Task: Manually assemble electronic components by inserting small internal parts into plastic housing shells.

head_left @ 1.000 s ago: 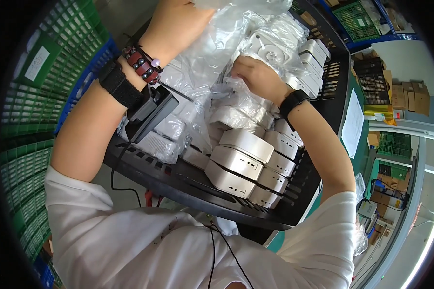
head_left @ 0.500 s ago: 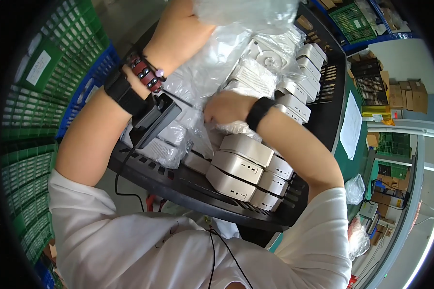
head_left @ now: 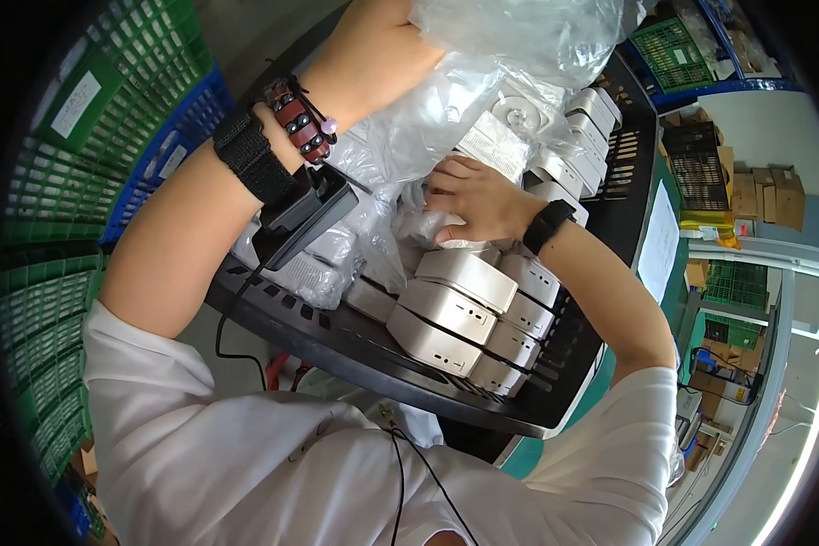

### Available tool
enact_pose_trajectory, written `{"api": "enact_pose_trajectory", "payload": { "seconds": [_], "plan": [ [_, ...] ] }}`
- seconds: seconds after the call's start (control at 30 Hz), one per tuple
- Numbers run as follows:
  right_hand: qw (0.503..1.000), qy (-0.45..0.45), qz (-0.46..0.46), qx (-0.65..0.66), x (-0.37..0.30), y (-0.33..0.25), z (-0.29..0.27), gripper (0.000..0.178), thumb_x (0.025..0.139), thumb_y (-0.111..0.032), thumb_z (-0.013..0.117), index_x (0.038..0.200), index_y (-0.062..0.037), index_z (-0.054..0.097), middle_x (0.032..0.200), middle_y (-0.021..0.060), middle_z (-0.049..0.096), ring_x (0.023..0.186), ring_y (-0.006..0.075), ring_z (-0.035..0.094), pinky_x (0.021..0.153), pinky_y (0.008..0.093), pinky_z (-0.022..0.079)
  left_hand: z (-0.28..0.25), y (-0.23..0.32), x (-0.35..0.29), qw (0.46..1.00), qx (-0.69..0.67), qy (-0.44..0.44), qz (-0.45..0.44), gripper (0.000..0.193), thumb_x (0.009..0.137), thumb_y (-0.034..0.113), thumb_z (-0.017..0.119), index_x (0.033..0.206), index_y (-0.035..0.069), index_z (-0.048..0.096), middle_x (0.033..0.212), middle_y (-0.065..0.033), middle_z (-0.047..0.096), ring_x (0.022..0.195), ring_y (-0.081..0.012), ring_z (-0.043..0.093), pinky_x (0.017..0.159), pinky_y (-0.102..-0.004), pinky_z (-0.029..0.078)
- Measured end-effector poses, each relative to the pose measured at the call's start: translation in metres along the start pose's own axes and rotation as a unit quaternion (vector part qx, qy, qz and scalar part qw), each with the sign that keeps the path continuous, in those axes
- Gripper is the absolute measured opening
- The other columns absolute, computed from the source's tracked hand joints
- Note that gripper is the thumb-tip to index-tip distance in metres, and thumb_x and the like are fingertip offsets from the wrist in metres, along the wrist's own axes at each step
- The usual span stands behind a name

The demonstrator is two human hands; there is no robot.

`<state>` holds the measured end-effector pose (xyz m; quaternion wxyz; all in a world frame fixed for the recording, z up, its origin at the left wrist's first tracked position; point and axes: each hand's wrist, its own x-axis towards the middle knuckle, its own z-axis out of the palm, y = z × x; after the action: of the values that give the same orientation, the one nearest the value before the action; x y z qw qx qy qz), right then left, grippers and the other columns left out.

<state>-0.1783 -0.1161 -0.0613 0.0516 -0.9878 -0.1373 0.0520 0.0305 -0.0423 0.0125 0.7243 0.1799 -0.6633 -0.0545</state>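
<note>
- One change: right hand (head_left: pixel 484 207) now spreads fingers apart over clear film (head_left: pixel 411 227), which appears unclamped.
- Left hand (head_left: pixel 393 36), 11 o'clock from right: grip hidden; cannot tell.
- Pale boxes (head_left: pixel 446 311), 6 o'clock from right hand, in black crate (head_left: pixel 337 344).

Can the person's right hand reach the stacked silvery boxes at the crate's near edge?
Probably yes: the right hand is close beyond the silvery boxes, and their top looks uncovered, though its fingers touch clear plastic.

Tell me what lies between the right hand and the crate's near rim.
Mainly stacked silver cases; the head view shows them between right hand and rim.
</note>
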Motion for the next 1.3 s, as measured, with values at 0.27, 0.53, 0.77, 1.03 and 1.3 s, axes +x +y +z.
{"api": "enact_pose_trajectory", "payload": {
  "seconds": [0.27, 0.53, 0.77, 1.03, 1.3],
  "plan": [
    [0.999, -0.008, -0.046, 0.028, 0.014, 0.005, 0.021, 0.027, 0.080, -0.037, 0.051, 0.083, -0.0111, 0.057, 0.084, 0.0044, 0.055, 0.087, 0.0223, 0.051, 0.082, 0.0371, 0.037, 0.006, 0.010, -0.004, 0.987, 0.105, -0.003, -0.118, 0.024, 0.077, 0.010, 0.057, 0.099, 0.001, 0.056, 0.094, -0.0137, 0.061, 0.087, -0.0244, 0.058, 0.076, -0.0314, 0.045],
    [0.999, -0.013, -0.019, 0.029, 0.012, 0.000, 0.019, 0.016, 0.074, -0.022, 0.055, 0.081, -0.0084, 0.050, 0.061, 0.0086, 0.052, 0.062, 0.0284, 0.055, 0.061, 0.0389, 0.044, 0.008, 0.028, -0.004, 0.955, 0.212, 0.002, -0.208, 0.021, 0.076, 0.013, 0.054, 0.093, 0.000, 0.057, 0.087, -0.0172, 0.061, 0.083, -0.0323, 0.058, 0.071, -0.0338, 0.046],
    [0.998, -0.019, 0.049, -0.038, -0.049, -0.020, -0.027, 0.012, 0.073, -0.011, 0.056, 0.078, -0.0065, 0.046, 0.053, 0.0067, 0.049, 0.048, 0.0270, 0.053, 0.045, 0.0369, 0.044, 0.009, 0.030, -0.001, 0.954, 0.199, -0.021, -0.225, 0.027, 0.075, 0.008, 0.053, 0.101, 0.000, 0.057, 0.093, -0.0180, 0.061, 0.088, -0.0337, 0.057, 0.074, -0.0332, 0.045],
    [0.987, 0.067, 0.147, -0.022, -0.074, -0.042, -0.067, 0.013, 0.070, -0.002, 0.055, 0.081, -0.0050, 0.049, 0.057, 0.0095, 0.052, 0.050, 0.0270, 0.054, 0.046, 0.0369, 0.044, 0.019, 0.025, -0.015, 0.926, 0.294, -0.125, -0.200, 0.040, 0.070, -0.004, 0.052, 0.110, -0.003, 0.050, 0.099, -0.0212, 0.059, 0.093, -0.0359, 0.055, 0.079, -0.0333, 0.045],
    [0.883, 0.373, 0.281, -0.053, -0.059, -0.033, -0.152, 0.023, 0.069, 0.010, 0.046, 0.088, -0.0011, 0.054, 0.072, 0.0125, 0.059, 0.063, 0.0266, 0.059, 0.058, 0.0289, 0.047, 0.008, 0.017, -0.016, 0.941, 0.252, -0.145, -0.174, 0.042, 0.075, 0.001, 0.055, 0.116, -0.002, 0.046, 0.110, -0.0173, 0.055, 0.101, -0.0298, 0.054, 0.084, -0.0331, 0.043]
  ]
}}
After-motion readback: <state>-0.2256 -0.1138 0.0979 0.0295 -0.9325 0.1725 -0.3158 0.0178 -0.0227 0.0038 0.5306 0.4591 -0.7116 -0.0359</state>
